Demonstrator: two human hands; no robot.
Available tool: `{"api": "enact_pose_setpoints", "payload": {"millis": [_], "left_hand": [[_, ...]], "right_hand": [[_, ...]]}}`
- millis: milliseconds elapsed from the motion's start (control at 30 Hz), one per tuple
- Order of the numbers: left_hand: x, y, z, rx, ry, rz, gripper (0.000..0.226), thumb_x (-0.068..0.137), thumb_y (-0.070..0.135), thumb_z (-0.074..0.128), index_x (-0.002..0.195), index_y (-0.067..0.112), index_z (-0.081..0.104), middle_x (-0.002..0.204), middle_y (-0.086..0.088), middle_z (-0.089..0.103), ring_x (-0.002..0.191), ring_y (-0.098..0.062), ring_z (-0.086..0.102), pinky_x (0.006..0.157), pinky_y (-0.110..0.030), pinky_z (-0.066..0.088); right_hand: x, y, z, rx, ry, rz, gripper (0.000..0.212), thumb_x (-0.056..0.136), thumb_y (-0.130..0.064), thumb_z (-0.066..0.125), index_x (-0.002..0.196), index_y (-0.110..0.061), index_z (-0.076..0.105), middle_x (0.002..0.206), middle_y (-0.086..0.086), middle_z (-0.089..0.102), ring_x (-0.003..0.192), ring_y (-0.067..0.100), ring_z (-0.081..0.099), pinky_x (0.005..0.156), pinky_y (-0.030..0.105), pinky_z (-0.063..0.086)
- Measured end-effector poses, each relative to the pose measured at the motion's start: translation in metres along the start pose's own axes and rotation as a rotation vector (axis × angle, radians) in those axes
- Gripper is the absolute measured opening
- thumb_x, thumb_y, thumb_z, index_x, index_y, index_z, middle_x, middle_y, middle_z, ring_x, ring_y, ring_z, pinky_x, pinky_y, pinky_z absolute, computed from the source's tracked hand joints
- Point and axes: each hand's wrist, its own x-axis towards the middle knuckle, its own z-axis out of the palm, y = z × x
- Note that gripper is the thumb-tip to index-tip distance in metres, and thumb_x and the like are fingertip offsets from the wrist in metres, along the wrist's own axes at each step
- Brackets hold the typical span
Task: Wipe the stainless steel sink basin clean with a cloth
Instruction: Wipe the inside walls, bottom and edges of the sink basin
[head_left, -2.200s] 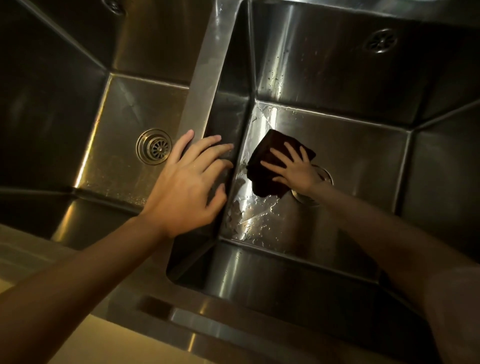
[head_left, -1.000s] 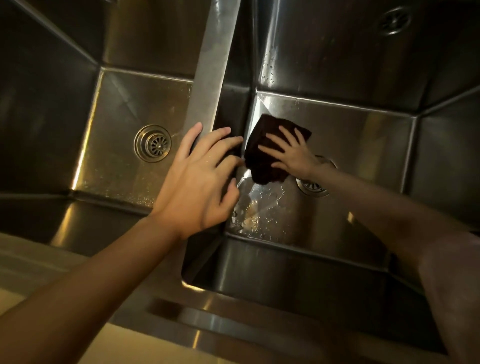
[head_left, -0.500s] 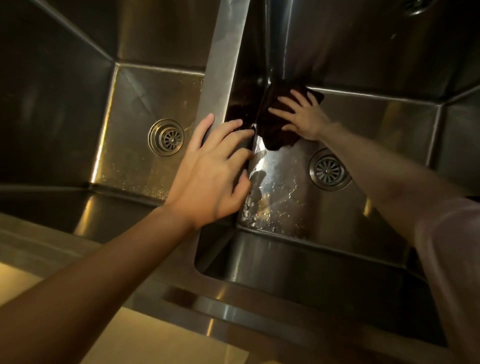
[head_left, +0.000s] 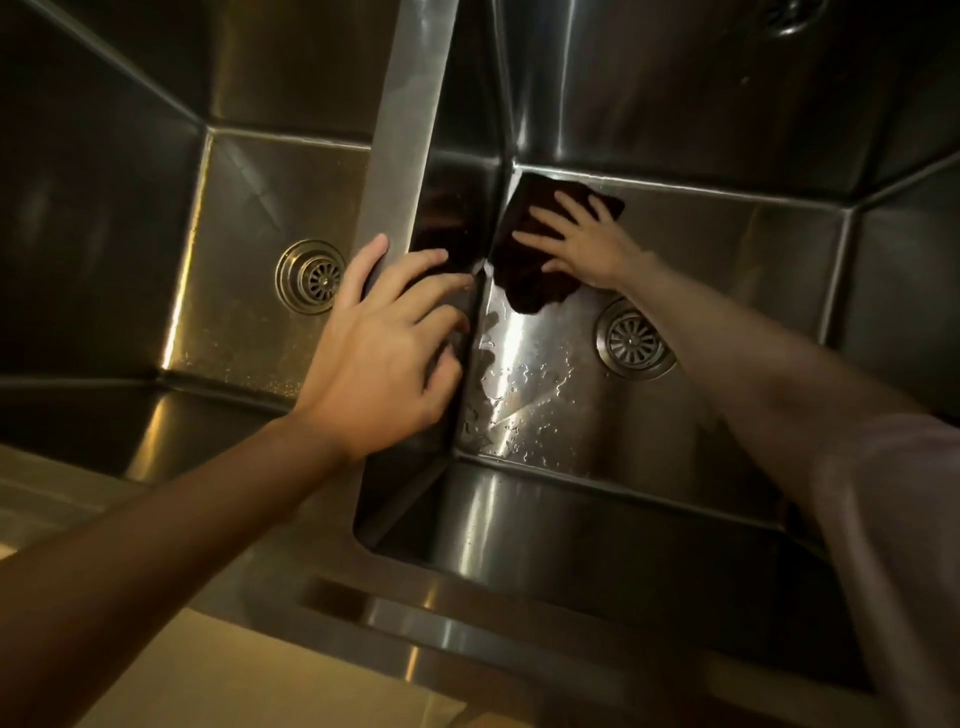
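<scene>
A double stainless steel sink (head_left: 727, 249) fills the view, its flat steel divider (head_left: 410, 130) running between the two basins. The left hand (head_left: 379, 353) rests on that divider, arm stretched forward, thumb on the left edge and fingers spread loosely over the right-hand side. The right arm reaches down into the wet right basin, where the right hand (head_left: 587, 244) presses a dark brown cloth (head_left: 530, 280) flat on the floor in the far left corner, fingers straight and spread. A round slotted steel drain (head_left: 631, 340) lies just beside the cloth; another drain (head_left: 311, 275) sits in the left basin.
</scene>
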Motion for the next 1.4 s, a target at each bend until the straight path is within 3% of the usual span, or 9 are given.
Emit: {"api": "enact_pose_setpoints", "payload": {"millis": [133, 267, 367, 567, 733, 900, 1100, 1400], "left_hand": [[0.0, 0.001, -0.002, 0.027, -0.011, -0.009, 0.027, 0.081, 0.024, 0.05, 0.092, 0.012, 0.071, 0.125, -0.001, 0.064, 0.129, -0.026, 0.047, 0.117, -0.05, 0.015], [0.001, 0.002, -0.002, 0.031, -0.009, -0.001, 0.029, 0.081, 0.024, 0.049, 0.093, 0.011, 0.071, 0.124, -0.002, 0.064, 0.128, -0.027, 0.047, 0.117, -0.05, 0.016], [0.001, 0.001, -0.001, 0.028, 0.022, 0.005, 0.028, 0.082, 0.024, 0.049, 0.094, 0.011, 0.071, 0.125, -0.003, 0.064, 0.128, -0.028, 0.048, 0.116, -0.051, 0.016], [0.001, 0.002, 0.001, 0.034, 0.04, 0.01, 0.03, 0.083, 0.026, 0.048, 0.097, 0.011, 0.071, 0.126, -0.003, 0.063, 0.128, -0.028, 0.048, 0.116, -0.051, 0.017], [0.0, 0.0, 0.001, 0.022, 0.057, 0.005, 0.033, 0.082, 0.025, 0.049, 0.107, 0.012, 0.068, 0.128, -0.002, 0.061, 0.128, -0.025, 0.047, 0.117, -0.049, 0.015], [-0.001, 0.0, 0.002, 0.05, 0.059, 0.019, 0.035, 0.081, 0.025, 0.05, 0.109, 0.013, 0.067, 0.13, -0.001, 0.06, 0.128, -0.026, 0.047, 0.117, -0.049, 0.016], [-0.001, 0.0, 0.005, 0.066, 0.055, 0.021, 0.04, 0.086, 0.03, 0.046, 0.117, 0.016, 0.066, 0.138, -0.003, 0.055, 0.131, -0.026, 0.044, 0.116, -0.052, 0.017], [-0.001, 0.002, 0.005, 0.075, 0.067, 0.027, 0.044, 0.089, 0.035, 0.044, 0.125, 0.018, 0.064, 0.143, -0.005, 0.05, 0.134, -0.026, 0.041, 0.116, -0.052, 0.015]], "right_hand": [[0.005, 0.004, -0.009, 0.055, 0.023, 0.128, 0.056, 0.097, -0.048, 0.037, 0.148, -0.046, 0.013, 0.16, -0.002, 0.012, 0.147, 0.033, 0.005, 0.115, 0.058, 0.011], [-0.032, -0.009, 0.011, 0.162, 0.112, 0.316, 0.053, 0.097, -0.046, 0.038, 0.148, -0.043, 0.021, 0.159, 0.003, 0.017, 0.146, 0.036, 0.01, 0.113, 0.061, 0.011], [-0.063, -0.018, 0.027, 0.157, 0.098, 0.423, 0.053, 0.098, -0.048, 0.034, 0.148, -0.043, 0.017, 0.159, 0.004, 0.016, 0.146, 0.037, 0.01, 0.113, 0.061, 0.01], [-0.073, -0.034, 0.033, 0.077, 0.017, 0.314, 0.057, 0.098, -0.049, 0.033, 0.149, -0.043, 0.009, 0.161, 0.002, 0.011, 0.146, 0.038, 0.005, 0.113, 0.062, 0.011], [-0.041, -0.002, 0.009, 0.049, -0.013, 0.165, 0.057, 0.098, -0.047, 0.034, 0.149, -0.045, 0.008, 0.161, 0.0, 0.008, 0.147, 0.038, 0.002, 0.115, 0.062, 0.009], [-0.04, 0.021, 0.004, 0.133, 0.031, 0.339, 0.053, 0.099, -0.045, 0.035, 0.148, -0.045, 0.013, 0.16, 0.0, 0.012, 0.146, 0.037, 0.006, 0.113, 0.062, 0.013], [-0.093, -0.019, 0.036, 0.231, 0.111, 0.651, 0.054, 0.099, -0.046, 0.035, 0.149, -0.04, 0.017, 0.158, 0.005, 0.018, 0.145, 0.039, 0.011, 0.111, 0.064, 0.015], [-0.057, -0.023, 0.013, 0.181, 0.039, 0.445, 0.056, 0.098, -0.047, 0.037, 0.149, -0.042, 0.015, 0.16, 0.001, 0.013, 0.146, 0.036, 0.007, 0.113, 0.063, 0.013]]}}
